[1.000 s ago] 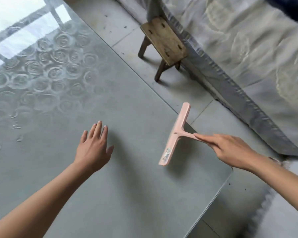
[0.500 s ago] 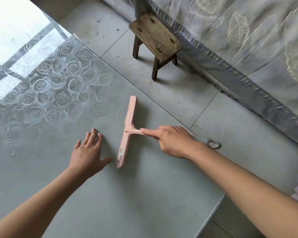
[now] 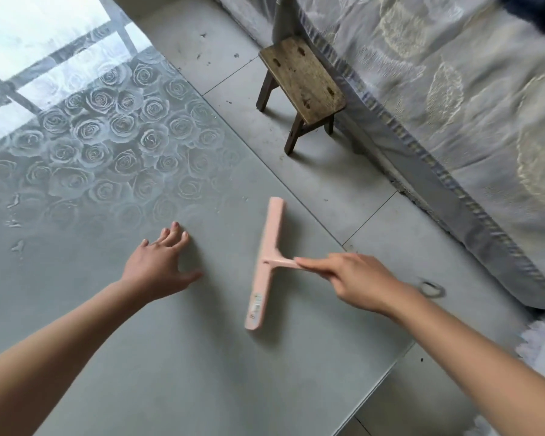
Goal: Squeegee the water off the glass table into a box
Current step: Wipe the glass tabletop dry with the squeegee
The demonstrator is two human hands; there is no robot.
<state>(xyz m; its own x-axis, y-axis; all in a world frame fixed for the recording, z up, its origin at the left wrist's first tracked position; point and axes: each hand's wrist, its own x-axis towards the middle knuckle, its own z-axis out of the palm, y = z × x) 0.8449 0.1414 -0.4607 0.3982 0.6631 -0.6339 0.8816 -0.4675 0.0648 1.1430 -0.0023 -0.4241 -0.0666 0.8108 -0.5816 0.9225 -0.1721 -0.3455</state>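
Since half a second ago the squeegee [image 3: 266,262] has slid back to the right, away from my left hand [image 3: 158,267]. That hand lies flat and open, holding nothing — bracing me, I'd say, on the glass worktop [image 3: 170,357]. My right hand [image 3: 353,281] is closed round the handle, blade seemingly on the glass near the right edge. It's pale pink, T-shaped, a small label near its close end. No box in sight.
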